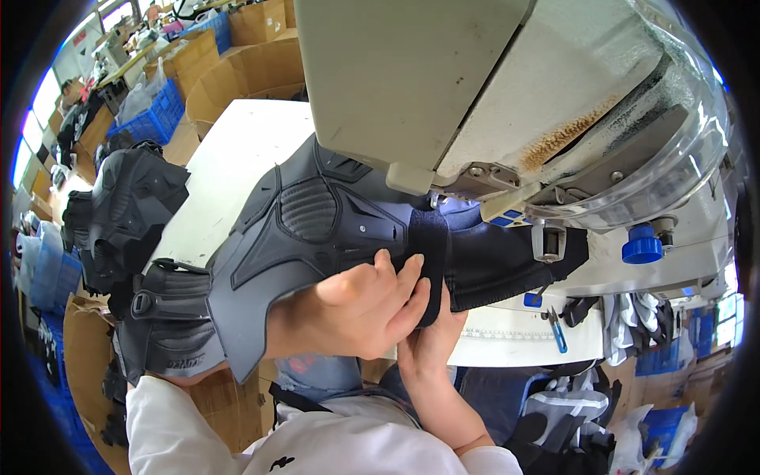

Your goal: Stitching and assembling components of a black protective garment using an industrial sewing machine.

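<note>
1 dark grey moulded guard (309,210) lies left of centre, its long axis slanting from lower left toward the sewing machine (412,79) at upper centre, up-left of both hands. At its black band (431,237), the left hand (360,309) curls over, pinch hidden, so I cannot tell its grip; the right hand (431,340), farther right, holds the lower edge.

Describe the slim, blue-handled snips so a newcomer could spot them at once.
Find the big cream sewing machine at the top. Below it, on the white tabletop, printed ruler markings lead right to the snips. Their slim blue handle sets them apart from the small black object beside them.
</note>
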The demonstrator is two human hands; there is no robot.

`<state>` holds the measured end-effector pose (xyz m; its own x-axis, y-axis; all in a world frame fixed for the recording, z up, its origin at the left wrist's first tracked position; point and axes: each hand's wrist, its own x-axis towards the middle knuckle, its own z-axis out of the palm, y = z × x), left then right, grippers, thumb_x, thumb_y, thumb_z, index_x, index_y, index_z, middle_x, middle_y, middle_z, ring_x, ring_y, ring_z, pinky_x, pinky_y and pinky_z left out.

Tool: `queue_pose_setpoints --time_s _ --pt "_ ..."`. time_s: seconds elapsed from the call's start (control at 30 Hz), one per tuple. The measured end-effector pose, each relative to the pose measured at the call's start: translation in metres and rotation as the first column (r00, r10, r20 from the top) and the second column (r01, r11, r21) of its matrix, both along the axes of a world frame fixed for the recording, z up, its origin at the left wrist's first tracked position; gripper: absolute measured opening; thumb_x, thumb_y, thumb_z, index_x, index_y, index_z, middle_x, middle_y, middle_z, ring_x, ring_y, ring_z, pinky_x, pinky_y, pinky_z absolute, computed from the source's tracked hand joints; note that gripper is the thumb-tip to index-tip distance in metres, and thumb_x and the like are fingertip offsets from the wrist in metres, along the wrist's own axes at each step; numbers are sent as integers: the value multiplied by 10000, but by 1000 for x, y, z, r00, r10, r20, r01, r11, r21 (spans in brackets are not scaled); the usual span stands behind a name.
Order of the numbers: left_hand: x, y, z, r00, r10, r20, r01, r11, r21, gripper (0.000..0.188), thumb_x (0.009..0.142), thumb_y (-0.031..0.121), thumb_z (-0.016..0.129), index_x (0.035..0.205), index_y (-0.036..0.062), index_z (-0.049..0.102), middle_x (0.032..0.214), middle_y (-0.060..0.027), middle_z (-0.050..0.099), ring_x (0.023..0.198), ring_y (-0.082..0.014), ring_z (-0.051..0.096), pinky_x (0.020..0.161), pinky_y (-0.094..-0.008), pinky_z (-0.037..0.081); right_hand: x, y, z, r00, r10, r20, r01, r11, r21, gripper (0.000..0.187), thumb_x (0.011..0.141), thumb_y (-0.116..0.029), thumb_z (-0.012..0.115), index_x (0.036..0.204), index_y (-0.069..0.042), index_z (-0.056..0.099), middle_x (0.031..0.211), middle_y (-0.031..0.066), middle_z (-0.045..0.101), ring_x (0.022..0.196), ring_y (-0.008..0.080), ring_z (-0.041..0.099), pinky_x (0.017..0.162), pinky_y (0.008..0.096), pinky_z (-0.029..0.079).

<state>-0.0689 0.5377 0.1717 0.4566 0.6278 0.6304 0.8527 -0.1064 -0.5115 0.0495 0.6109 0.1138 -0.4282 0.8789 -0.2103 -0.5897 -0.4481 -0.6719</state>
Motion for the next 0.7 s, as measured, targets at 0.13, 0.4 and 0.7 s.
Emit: queue_pose_setpoints --time_s 0.13,0.4,0.7 --pt "-9 -1 2 999 -32 -10 31 999 -24 254 716 158 566 922 66 682 989 -138 696 725 -211 620 490 -205 345 -8 -7 5 999 -47 -3 47 999 -17 220 919 -43 578 1136 -30 550 1072 55 625 946 136 626 819 271 518" --pt "-34 3 16 992 -125 -20 123 988 -88 248 681 199 602 904 130 686 1043 -82 684 779 -177 599 515 -220 351 -22 -20 -4 988 -80 -134 77 997 -27 243 940 -55 543 1181 -38 518 1131 60 604 1019 148 597 898 294 486" --pt "-42 -2 30 954 -69 292 103 989 -102 224 647 142 693 871 147 688 1006 25 688 850 -158 586 781 -359 378 -37 -39 -1 982 -46 -181 56 997 50 319 923 -69 593 1220 5 503 1230 73 566 1077 122 555 910 263 457"
